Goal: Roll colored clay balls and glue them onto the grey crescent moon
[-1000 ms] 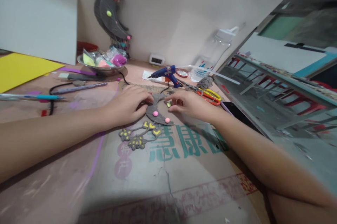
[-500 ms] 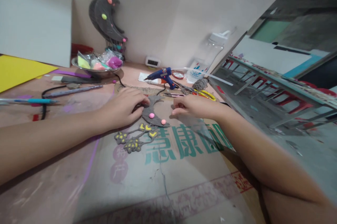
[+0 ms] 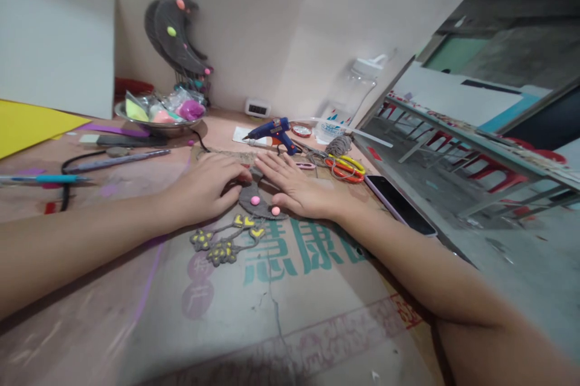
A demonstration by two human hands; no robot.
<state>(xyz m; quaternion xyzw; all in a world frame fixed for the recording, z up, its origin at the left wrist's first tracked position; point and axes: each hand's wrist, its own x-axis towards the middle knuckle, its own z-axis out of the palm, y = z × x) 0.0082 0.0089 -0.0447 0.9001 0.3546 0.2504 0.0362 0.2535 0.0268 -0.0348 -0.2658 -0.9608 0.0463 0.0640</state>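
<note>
A grey crescent moon ornament (image 3: 248, 197) with pink balls lies flat on the printed cardboard, its upper part partly hidden by my hands. Grey cords with yellow-filled flowers and hearts (image 3: 223, 248) spread out below it. At the moon's left edge rests my left hand (image 3: 206, 186), fingers bent, thumb apart from them; whether it presses the moon is hard to see. My right hand (image 3: 294, 188) lies flat, its fingers stretched over the moon's upper right side and its thumb close to the lower pink ball.
Behind the hands are a blue glue gun (image 3: 272, 131), scissors (image 3: 351, 168), grey yarn (image 3: 339, 145) and a clear bottle (image 3: 347, 99). A phone (image 3: 401, 205) lies at the right edge. A metal bowl (image 3: 161, 127) of packets and pens (image 3: 120, 159) stand left.
My right hand has moved left and down onto the moon, its bent fingers now stretched flat. The phone and scissors have come into fuller view. My left hand stays by the moon.
</note>
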